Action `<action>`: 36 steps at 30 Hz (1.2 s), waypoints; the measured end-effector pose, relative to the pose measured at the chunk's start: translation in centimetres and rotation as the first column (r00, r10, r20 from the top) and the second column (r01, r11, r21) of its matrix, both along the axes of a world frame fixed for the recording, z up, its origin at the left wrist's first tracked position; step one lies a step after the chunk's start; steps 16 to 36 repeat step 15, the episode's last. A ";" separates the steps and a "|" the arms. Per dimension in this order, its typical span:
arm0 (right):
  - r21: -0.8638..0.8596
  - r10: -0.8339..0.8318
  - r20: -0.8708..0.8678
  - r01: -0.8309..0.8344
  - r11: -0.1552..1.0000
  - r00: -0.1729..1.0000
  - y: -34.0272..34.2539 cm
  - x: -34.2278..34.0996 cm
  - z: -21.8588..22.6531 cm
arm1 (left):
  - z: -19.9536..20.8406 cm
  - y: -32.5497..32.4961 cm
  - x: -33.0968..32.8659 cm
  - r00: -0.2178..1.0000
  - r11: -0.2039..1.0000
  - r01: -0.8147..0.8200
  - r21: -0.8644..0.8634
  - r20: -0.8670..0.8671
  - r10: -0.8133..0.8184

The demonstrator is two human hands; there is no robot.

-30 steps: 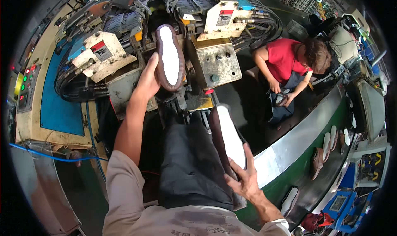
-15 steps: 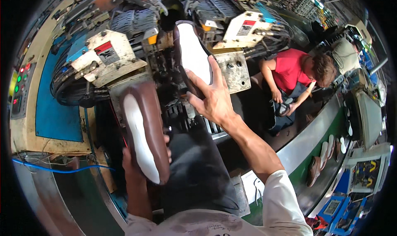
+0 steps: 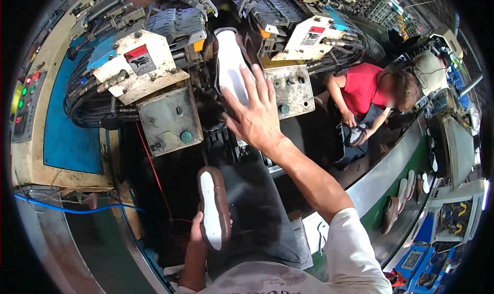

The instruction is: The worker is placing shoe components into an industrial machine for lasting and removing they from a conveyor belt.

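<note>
This was a shoe factory floor. A heavy lasting machine (image 3: 170, 83) with hoses, metal housings and a panel of coloured indicator lights (image 3: 23, 103) filled the far left. On the right ran a green conveyor line (image 3: 406, 191) carrying shoes, with a seated worker (image 3: 370, 98) in red handling a shoe beside it.

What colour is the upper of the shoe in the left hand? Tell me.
Brown, around a white insole; the shoe shows best in the head view.

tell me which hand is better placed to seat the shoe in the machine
Right. The right hand already rests on the white-soled shoe in the machine, while the left hand is low by the lap, holding another brown shoe.
</note>
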State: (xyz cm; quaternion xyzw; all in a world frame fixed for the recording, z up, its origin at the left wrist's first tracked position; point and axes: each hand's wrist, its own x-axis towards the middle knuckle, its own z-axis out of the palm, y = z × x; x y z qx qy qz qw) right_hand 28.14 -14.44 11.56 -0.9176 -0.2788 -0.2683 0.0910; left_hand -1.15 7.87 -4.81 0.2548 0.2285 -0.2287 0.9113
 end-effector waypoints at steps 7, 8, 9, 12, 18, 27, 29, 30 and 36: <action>0.007 0.018 -0.071 -0.018 1.000 0.997 -0.6 0.8 -0.5 | -0.3 -1.8 0.1 0.999 0.999 0.049 -0.011 0.014 -0.049; 0.005 0.009 -0.073 -0.009 1.000 0.997 -0.5 1.0 -0.4 | 0.2 -2.2 0.7 0.996 0.994 0.070 0.079 0.044 -0.073; -0.005 0.014 -0.043 -0.015 1.000 0.999 -0.4 1.6 -0.2 | 0.6 -2.4 1.3 0.996 0.994 0.072 0.080 0.041 -0.075; 0.014 0.004 -0.091 -0.003 1.000 0.996 0.6 5.1 1.1 | 0.9 -2.2 2.1 0.993 0.989 0.082 0.124 0.068 -0.091; 0.003 -0.006 -0.098 0.007 1.000 0.995 1.6 8.9 1.9 | -0.3 -1.7 3.3 0.977 0.989 0.108 0.102 0.174 -0.125; 0.003 -0.006 -0.098 0.007 1.000 0.995 1.6 8.9 1.9 | -0.3 -1.7 3.3 0.977 0.989 0.108 0.102 0.174 -0.125; 0.003 -0.006 -0.098 0.007 1.000 0.995 1.6 8.9 1.9 | -0.3 -1.7 3.3 0.977 0.989 0.108 0.102 0.174 -0.125; 0.003 -0.006 -0.098 0.007 1.000 0.995 1.6 8.9 1.9 | -0.3 -1.7 3.3 0.977 0.989 0.108 0.102 0.174 -0.125; 0.003 -0.006 -0.098 0.007 1.000 0.995 1.6 8.9 1.9 | -0.3 -1.7 3.3 0.977 0.989 0.108 0.102 0.174 -0.125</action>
